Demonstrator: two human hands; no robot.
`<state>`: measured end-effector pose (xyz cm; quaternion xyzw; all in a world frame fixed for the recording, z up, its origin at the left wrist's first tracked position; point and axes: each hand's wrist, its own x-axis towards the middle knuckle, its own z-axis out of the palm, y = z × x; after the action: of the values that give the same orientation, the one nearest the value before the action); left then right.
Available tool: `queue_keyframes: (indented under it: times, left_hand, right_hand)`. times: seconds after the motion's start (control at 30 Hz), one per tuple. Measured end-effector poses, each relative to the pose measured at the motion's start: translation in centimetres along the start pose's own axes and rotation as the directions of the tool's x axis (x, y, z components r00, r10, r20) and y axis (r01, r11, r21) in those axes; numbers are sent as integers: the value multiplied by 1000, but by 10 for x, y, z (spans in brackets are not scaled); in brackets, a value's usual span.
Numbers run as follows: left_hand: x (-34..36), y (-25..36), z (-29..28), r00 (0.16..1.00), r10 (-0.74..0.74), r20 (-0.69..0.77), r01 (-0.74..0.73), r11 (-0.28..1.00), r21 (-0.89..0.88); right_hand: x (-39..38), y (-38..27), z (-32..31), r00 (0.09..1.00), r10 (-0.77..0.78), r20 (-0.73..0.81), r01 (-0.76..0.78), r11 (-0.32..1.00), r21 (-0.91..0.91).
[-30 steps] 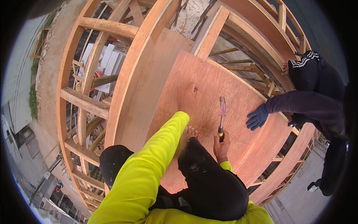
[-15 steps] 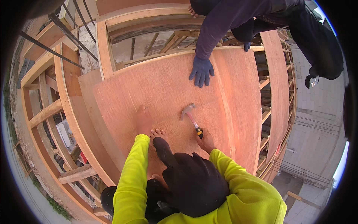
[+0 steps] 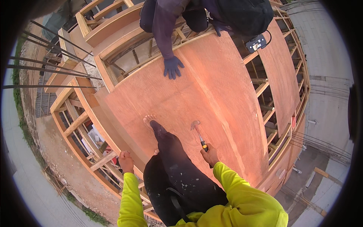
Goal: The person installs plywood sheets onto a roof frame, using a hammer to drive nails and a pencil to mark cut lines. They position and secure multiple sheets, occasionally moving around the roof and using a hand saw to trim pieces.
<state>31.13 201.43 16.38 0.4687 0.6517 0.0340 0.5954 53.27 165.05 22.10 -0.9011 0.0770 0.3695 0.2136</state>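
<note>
My right hand (image 3: 210,155) grips the black and yellow handle of a claw hammer (image 3: 198,133). The hammer points away from me over a reddish plywood sheet (image 3: 166,108). At the left edge of the sheet, my left hand (image 3: 126,162) has its fingers curled in beside a timber beam; what they hold, if anything, I cannot make out. My bare foot (image 3: 149,119) rests on the plywood between my hands. Across from me, a co-worker's gloved hand (image 3: 173,68) lies spread flat near the far edge of the sheet.
Timber framing (image 3: 77,124) with gaps runs down the left. Steel rebars (image 3: 56,72) stick out at the upper left. On the right, a narrower plywood strip (image 3: 279,79) lies beyond open joists (image 3: 261,87). The co-worker (image 3: 227,15) crouches at the far side.
My left hand has come off the plywood near my foot and moved left to the timber edge, its fingers now curled. My right hand keeps the hammer. The view has shifted.
</note>
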Motion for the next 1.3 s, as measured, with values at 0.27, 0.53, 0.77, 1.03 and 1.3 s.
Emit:
queue_keyframes:
  times: [0.27,0.53,0.77,1.03,1.3]
  left_hand:
    - [-177,6,-51,999,-15,-49,25,979,203]
    - [-258,48,59,984,-15,178,-47,940,338]
    - [-343,120,193,851,-153,502,-180,814,553]
    - [-435,162,297,554,-279,785,-376,758,534]
    - [-435,180,322,506,-369,780,-277,786,552]
  right_hand:
    - [-113,86,-128,981,160,-107,-158,987,31]
    - [-146,148,-159,938,326,-117,-281,914,293]
    - [-171,163,-193,907,370,203,-418,723,550]
    - [-175,55,-290,950,112,291,-312,327,892]
    - [-170,17,-319,969,133,208,-236,256,937]
